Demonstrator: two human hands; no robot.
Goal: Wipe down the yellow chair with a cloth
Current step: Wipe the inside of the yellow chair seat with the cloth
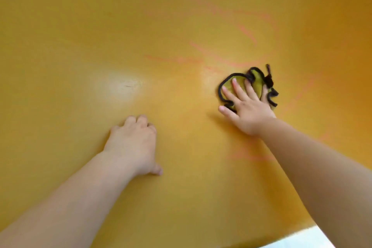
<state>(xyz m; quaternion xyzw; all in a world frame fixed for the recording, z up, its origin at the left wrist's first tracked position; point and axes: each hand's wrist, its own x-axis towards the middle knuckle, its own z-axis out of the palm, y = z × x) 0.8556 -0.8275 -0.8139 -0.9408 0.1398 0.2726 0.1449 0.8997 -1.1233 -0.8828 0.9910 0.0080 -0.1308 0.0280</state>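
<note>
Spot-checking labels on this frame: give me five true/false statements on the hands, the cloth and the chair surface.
1. The right hand presses the cloth with straight, spread fingers. True.
2. The left hand holds a second cloth. False: it holds nothing and rests on the chair with its fingers curled.
3. The cloth is plain white. False: it is yellow-green with a black edge.
4. Pink marks show on the chair beyond the cloth. True.
5. Both hands are on the cloth. False: only the right hand is on it, and the left hand is apart from it.
</note>
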